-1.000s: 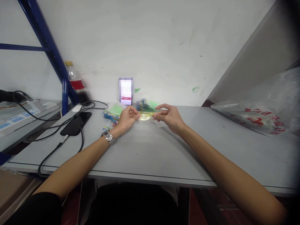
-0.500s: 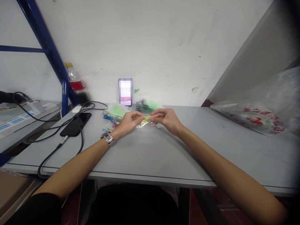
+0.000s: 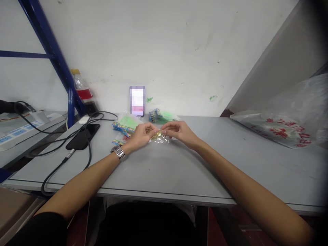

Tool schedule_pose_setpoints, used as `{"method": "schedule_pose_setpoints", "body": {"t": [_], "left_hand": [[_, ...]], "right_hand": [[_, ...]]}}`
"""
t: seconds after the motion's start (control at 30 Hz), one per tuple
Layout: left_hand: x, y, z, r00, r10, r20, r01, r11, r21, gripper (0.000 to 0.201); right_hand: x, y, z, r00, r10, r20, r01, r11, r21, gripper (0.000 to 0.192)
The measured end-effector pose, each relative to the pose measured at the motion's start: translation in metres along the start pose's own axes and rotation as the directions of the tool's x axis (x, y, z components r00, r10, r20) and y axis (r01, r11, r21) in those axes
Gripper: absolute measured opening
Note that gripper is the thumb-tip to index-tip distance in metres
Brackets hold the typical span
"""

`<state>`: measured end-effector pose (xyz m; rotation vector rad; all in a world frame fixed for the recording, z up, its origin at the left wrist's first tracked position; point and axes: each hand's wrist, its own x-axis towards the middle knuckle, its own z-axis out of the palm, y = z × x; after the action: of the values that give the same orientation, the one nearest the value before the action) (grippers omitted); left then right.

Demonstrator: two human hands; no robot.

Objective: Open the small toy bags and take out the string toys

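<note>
Between my hands, just above the grey table [image 3: 159, 167], is a small clear plastic bag [image 3: 159, 137] with something yellow inside. My left hand [image 3: 141, 135], a metal watch on its wrist, pinches the bag's left upper edge between thumb and fingers. Opposite it, my right hand [image 3: 179, 133] pinches the right upper edge, fingers curled. The bag hangs below the fingertips, and what is in it is too small to make out. Packets with colourful patterned strips [image 3: 123, 127] lie left of and behind my left hand. More such packets [image 3: 157, 116], some green, lie behind the bag.
A lit phone [image 3: 137, 100] leans upright against the wall. At left are a dark phone [image 3: 82, 136] with black cables, a white case [image 3: 84, 119], a cola bottle [image 3: 84, 90] and a power strip [image 3: 28, 126]. A plastic bag with red print [image 3: 282, 131] lies at right.
The fingertips of both hands have come slightly closer together at the bag's top edge. The yellow bag now hangs lower and looks less stretched out. The things around stay put.
</note>
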<state>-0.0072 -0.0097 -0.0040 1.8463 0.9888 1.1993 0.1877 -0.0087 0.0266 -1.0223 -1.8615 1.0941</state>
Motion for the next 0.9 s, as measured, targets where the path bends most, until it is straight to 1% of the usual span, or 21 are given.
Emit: {"method": "schedule_pose_setpoints", "body": {"t": [0.13, 0.37, 0.43, 0.57, 0.73, 0.8, 0.9], "left_hand": [[-0.001, 0.0014, 0.0011, 1.0, 0.011, 0.021, -0.012, 1.0, 0.014, 0.026], [-0.001, 0.0033, 0.0009, 1.0, 0.011, -0.001, -0.011, 0.998, 0.057, 0.027], [-0.0009, 0.0038, 0.0014, 1.0, 0.01, -0.01, -0.009, 0.999, 0.035, 0.028], [-0.0005, 0.0022, 0.0029, 1.0, 0.001, 0.013, 0.0, 0.998, -0.067, 0.032], [0.0001, -0.0041, 0.0048, 0.997, -0.056, 0.045, 0.064, 0.982, -0.18, 0.039], [0.0003, -0.0055, 0.0049, 0.996, -0.068, 0.056, 0.077, 0.981, -0.179, 0.039], [0.0003, -0.0049, 0.0045, 0.997, -0.069, 0.046, 0.075, 0.989, -0.129, 0.038]], "right_hand": [[0.0011, 0.0029, 0.0025, 0.998, -0.021, 0.056, 0.021, 1.0, -0.006, 0.021], [0.0028, 0.0025, 0.0047, 0.999, -0.016, 0.037, 0.017, 1.0, -0.012, 0.023], [0.0034, 0.0026, 0.0048, 1.0, -0.013, 0.021, 0.013, 1.0, -0.012, 0.022], [0.0047, 0.0043, 0.0036, 1.0, -0.014, -0.009, 0.014, 1.0, -0.003, 0.023], [0.0046, 0.0035, 0.0014, 0.997, -0.028, -0.076, 0.03, 0.999, 0.017, 0.03], [0.0045, 0.0029, 0.0011, 0.995, -0.034, -0.09, 0.036, 0.999, 0.018, 0.032], [0.0048, 0.0034, 0.0014, 0.995, -0.029, -0.094, 0.032, 0.999, 0.029, 0.034]]}}
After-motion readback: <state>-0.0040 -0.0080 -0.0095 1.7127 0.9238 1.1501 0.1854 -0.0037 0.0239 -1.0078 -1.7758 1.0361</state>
